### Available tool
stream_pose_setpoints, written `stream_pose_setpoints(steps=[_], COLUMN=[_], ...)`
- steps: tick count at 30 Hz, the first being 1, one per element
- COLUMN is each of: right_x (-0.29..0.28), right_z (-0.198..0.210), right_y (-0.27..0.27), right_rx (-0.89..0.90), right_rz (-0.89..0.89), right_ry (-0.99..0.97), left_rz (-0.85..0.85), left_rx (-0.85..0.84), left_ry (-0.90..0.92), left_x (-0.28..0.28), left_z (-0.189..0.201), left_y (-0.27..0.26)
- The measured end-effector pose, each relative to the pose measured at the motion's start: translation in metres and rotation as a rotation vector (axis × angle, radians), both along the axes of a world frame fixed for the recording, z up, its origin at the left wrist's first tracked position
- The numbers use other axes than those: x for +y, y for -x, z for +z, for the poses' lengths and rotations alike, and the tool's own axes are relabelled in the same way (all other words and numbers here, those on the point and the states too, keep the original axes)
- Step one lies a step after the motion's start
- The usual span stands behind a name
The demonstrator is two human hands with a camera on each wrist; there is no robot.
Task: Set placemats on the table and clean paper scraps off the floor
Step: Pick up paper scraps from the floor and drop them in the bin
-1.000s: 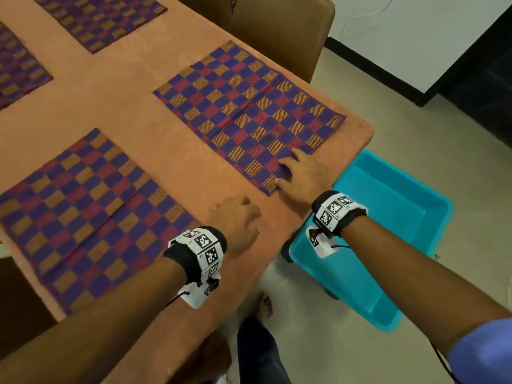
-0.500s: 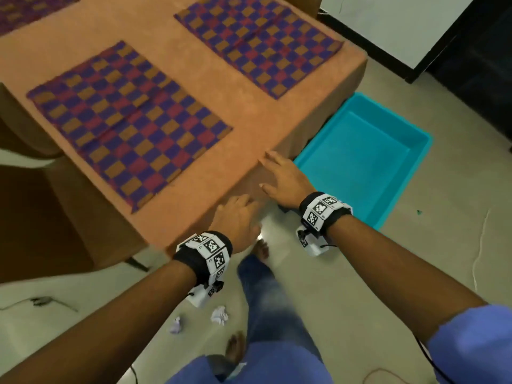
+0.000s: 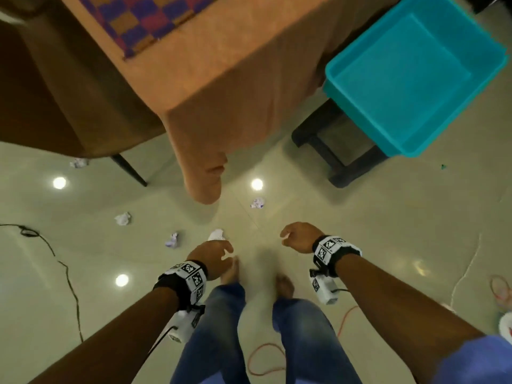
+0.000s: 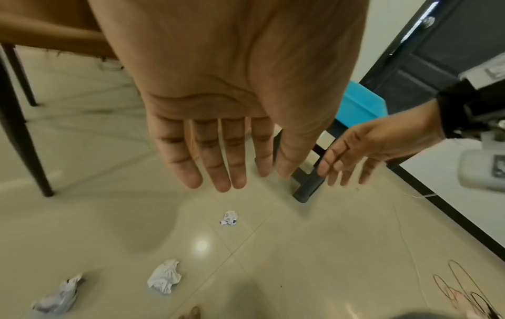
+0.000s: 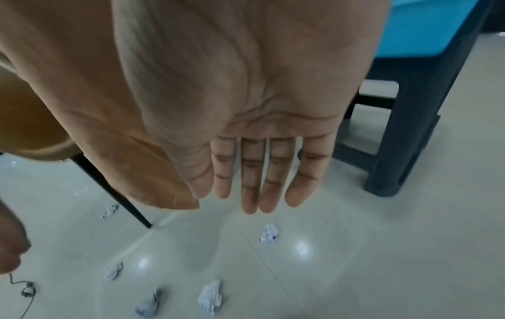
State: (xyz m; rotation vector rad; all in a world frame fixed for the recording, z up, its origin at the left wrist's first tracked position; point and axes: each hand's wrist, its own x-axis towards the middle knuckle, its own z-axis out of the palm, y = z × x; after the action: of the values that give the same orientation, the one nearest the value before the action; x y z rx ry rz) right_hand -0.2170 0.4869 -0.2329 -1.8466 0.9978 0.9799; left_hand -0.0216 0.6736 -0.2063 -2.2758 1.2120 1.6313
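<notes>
Hands: left hand and right hand empty, fingers loose | paper scraps on floor just beyond | far: placemat laid, teal bin right | step: scrap pickup; next, reach down and pinch nearest.

Dim, motion-blurred views; ceiling lights glare on the floor.

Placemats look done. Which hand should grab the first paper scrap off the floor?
Left, probably. The left hand hangs open right beside the white crumpled scrap, with two more scraps further to its left. The right hand, also open, has only one scrap, farther off.
</notes>
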Motion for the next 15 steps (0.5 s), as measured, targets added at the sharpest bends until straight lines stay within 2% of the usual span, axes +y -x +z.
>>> stream_pose_setpoints(steps=[3,9,13,15], right_x=[0.016,0.003,-0.022,-0.030], right_z=[-0.071,-0.240,-0.340,-0.390], right_y=[0.014,-0.004,-0.041,-0.061], right_rx=[0.018,-0.059,-0.147,-0.213], right_rz=[-0.006,-0.001,0.011,-0.038], right_ry=[-0.052,0.032,0.158,0.199], left_rz=[0.065,0.426,0.470,0.502], left_rx=[0.017,-0.015,0.004,-0.014], left_ry=[-0.025,0.095,0.109,0.086], left_x=[-0.002,-0.025,-0.028,-0.023], left_z=[-0.063,-0.222,-0.326,-0.377], left_y=[-0.005,-0.028,-0.025,-0.019])
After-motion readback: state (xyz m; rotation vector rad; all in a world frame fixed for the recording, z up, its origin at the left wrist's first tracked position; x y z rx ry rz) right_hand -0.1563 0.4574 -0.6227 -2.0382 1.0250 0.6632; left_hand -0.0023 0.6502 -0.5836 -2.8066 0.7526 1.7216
